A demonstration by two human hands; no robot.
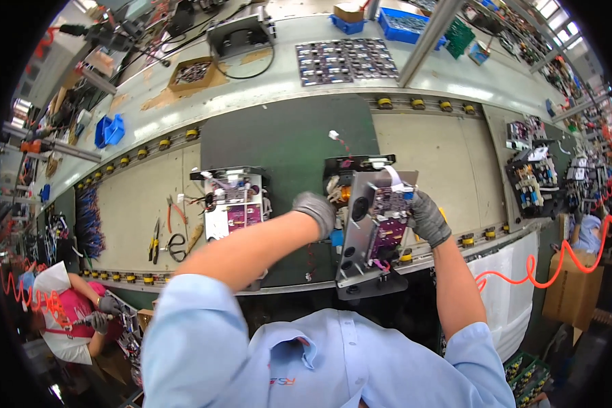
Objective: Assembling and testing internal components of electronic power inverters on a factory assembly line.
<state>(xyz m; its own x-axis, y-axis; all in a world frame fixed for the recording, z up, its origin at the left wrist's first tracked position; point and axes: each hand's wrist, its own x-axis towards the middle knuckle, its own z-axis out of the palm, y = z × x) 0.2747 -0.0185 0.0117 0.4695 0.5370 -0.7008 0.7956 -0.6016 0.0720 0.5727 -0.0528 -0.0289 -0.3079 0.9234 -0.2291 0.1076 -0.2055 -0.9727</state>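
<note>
Head view: my left hand [317, 211] and right hand [428, 219], both gloved, clasp the metal chassis [370, 231] from either side. Held between them, it tilts its purple circuit board [387, 221] upward for access.

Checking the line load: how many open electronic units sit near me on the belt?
2: one electronic unit gripped between my left hand and right hand; a second unit lying left of it. Others may be hidden.

Both gloved hands, left hand [317, 212] and right hand [428, 219], hold tilted metal chassis [367, 234] above green mat [285, 139].
</note>
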